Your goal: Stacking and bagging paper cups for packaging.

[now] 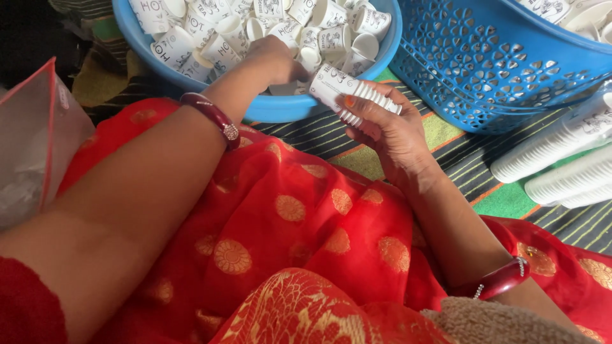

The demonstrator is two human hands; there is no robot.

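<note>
1. In the right hand [389, 137], above the red cloth [287, 216] over the lap, the grip is closed around a short stack of nested paper cups [354, 95], which lies tilted, thumb on top.
2. The left hand [274, 60] reaches into the blue tub [268, 108], its fingers curled among the loose cups [223, 38]; whether it has one pinched cannot be told.
3. Just beside the tub stands a blue basket [484, 70] holding more cups.
4. At the right, long finished stacks [561, 159] lie on the striped mat [459, 159].
5. Judging by the full tub, much stacking remains.
</note>
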